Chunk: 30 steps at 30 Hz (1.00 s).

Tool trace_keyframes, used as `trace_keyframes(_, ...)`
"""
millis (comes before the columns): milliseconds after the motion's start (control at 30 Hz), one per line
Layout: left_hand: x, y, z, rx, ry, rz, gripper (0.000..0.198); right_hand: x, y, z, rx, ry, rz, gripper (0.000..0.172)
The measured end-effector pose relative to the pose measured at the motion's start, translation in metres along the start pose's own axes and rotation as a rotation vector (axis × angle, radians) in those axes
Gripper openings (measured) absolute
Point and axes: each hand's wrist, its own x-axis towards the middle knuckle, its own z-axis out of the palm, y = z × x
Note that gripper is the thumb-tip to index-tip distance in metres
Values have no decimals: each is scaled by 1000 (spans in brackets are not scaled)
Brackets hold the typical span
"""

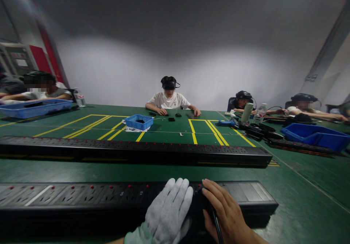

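Note:
A long black power strip (82, 196) with sockets and red dots lies in front of me on the green table. My left hand (169, 211), in a white glove, rests on top of the strip with its fingers stretched out side by side. Bare and just to its right, my right hand (225, 207) curls over a black object at the strip. A black cord-like piece (218, 227) runs from under the palm towards me. Most of this object is hidden by the hand, so its kind cannot be made out.
Beyond lies a second black power strip (142, 151). A small blue basket (139, 123) and yellow tape lines are farther back. At right are a blue bin (314, 134), dark parts and a bottle (259, 113). Several people sit around the table, one person (171, 100) opposite.

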Motion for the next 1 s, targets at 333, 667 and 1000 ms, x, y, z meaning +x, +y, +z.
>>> trace_keyframes(333,-1,3,6,-47,14,-15,40,1,-1,-1,-8,-4,-16,46)
trace_keyframes(667,3,1,1,-3,-64,43,38,1,0,-1,-7,-5,-9,46)
trace_keyframes(1000,6,-3,-5,16,-86,81,39,3,0,-2,-27,-14,-21,44)
